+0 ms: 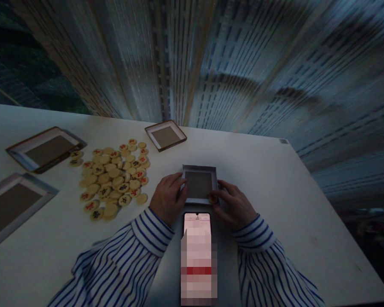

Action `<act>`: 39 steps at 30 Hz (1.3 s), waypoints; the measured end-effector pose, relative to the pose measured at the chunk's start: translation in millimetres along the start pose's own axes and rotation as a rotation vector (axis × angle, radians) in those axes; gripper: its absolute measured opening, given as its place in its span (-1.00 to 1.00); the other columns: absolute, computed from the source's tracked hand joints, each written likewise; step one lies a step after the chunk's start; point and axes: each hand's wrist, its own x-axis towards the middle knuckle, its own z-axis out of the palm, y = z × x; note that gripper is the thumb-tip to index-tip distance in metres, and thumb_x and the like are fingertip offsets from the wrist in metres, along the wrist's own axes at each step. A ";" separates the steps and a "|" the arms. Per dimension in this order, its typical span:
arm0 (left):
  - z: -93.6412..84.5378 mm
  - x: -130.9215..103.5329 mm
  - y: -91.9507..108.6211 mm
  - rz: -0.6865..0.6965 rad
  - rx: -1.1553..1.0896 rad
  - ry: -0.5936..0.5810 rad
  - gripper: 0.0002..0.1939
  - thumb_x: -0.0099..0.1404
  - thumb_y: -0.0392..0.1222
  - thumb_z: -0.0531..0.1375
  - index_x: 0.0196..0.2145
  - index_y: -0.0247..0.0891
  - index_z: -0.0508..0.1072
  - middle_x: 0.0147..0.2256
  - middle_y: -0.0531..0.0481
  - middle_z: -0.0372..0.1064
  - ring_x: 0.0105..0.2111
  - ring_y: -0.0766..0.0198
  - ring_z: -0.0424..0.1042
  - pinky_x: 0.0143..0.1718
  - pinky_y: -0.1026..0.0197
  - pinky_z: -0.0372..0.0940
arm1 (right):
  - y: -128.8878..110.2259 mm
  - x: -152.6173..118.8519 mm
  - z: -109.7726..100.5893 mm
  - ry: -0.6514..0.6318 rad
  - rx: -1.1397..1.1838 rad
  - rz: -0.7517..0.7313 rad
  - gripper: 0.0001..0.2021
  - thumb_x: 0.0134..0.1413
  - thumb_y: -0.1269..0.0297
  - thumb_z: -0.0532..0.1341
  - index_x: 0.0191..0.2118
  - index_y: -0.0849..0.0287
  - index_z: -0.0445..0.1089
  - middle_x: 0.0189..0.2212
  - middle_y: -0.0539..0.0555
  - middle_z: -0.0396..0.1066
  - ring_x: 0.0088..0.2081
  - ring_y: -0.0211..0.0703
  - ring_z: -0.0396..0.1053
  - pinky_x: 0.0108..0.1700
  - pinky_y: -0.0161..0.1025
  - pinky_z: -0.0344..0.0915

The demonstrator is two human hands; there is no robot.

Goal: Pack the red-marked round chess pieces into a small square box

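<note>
A small open box with a grey-brown bottom and pale walls lies on the white table between my hands. My left hand grips its left wall, fingers bent over the edge. My right hand is at the right wall, with a small round piece between its thumb and fingers at the lower right corner. Just below the box lies a lit phone, its lower part pixelated. Left of my left hand is a pile of round wooden pieces, some with red or black characters.
Another open box stands behind the pile. Two larger trays or lids are at the far left. The white table ends at a sheer curtain behind.
</note>
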 end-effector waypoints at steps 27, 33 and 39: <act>-1.4 0.6 1.1 0.007 0.004 0.006 -0.79 0.23 -0.26 0.04 -0.22 -0.33 0.41 -0.13 -0.23 0.39 -0.13 0.09 0.36 -0.11 -0.06 0.32 | -1.8 -1.2 -0.7 0.016 -0.023 -0.009 -0.69 -0.07 0.31 0.14 -0.13 0.14 0.35 0.02 0.25 0.24 -0.01 0.08 0.26 -0.13 0.03 0.30; -2.5 1.0 1.4 0.008 0.012 -0.001 -0.79 0.24 -0.26 0.04 -0.21 -0.33 0.41 -0.13 -0.23 0.39 -0.13 0.08 0.35 -0.12 -0.08 0.32 | -1.7 -1.3 -0.8 0.016 -0.016 -0.004 -0.72 -0.07 0.31 0.14 -0.15 0.14 0.37 0.01 0.25 0.26 -0.02 0.08 0.27 -0.14 0.01 0.31; -2.2 1.1 0.8 0.006 -0.003 0.001 -0.79 0.23 -0.27 0.06 -0.20 -0.29 0.41 -0.12 -0.20 0.39 -0.12 0.10 0.36 -0.11 -0.07 0.32 | -1.0 -2.0 0.3 0.014 -0.022 -0.009 -0.70 -0.06 0.29 0.14 -0.13 0.14 0.36 0.02 0.24 0.26 -0.02 0.06 0.27 -0.13 0.02 0.30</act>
